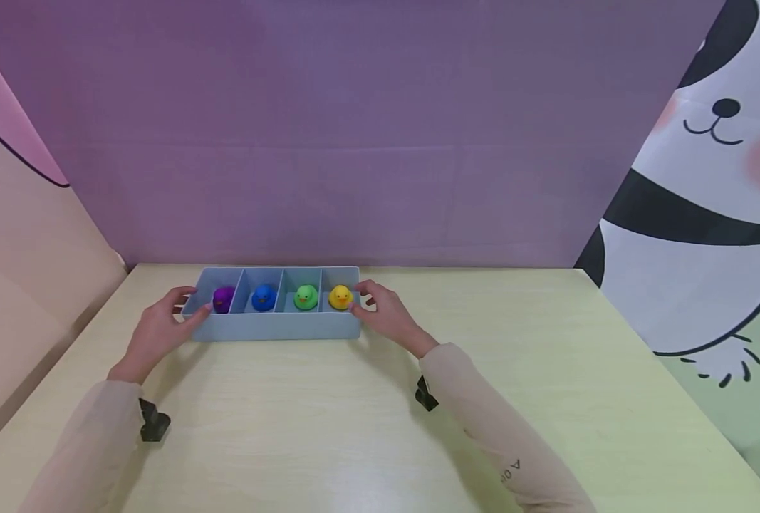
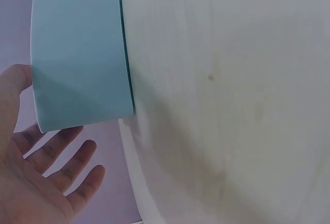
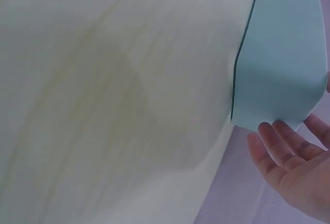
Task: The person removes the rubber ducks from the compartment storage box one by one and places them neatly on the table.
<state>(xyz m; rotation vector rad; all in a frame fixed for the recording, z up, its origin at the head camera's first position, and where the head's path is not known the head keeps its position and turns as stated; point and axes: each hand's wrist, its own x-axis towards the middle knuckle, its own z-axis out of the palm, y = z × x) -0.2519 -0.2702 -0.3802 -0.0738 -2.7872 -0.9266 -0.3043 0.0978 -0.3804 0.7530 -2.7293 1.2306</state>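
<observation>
A light blue box [image 1: 277, 327] with several compartments lies lengthwise near the far side of the table. From left to right, its compartments hold a purple rubber duck [image 1: 223, 300], a blue rubber duck [image 1: 263, 298], a green rubber duck [image 1: 305, 297] and a yellow rubber duck [image 1: 340, 297]. My left hand [image 1: 160, 329] grips the box's left end, thumb at the front rim, fingers along the end wall. At the right end, my right hand [image 1: 389, 313] holds the box with its thumb by the front corner. Both wrist views show fingertips against the box's end walls.
The pale wooden table [image 1: 277, 427] runs back to a purple backdrop [image 1: 354, 142]. A panda print [image 1: 706, 214] covers the right side wall. Dark wrist devices stick out by the left sleeve [image 1: 87, 442] and the right sleeve [image 1: 501, 427].
</observation>
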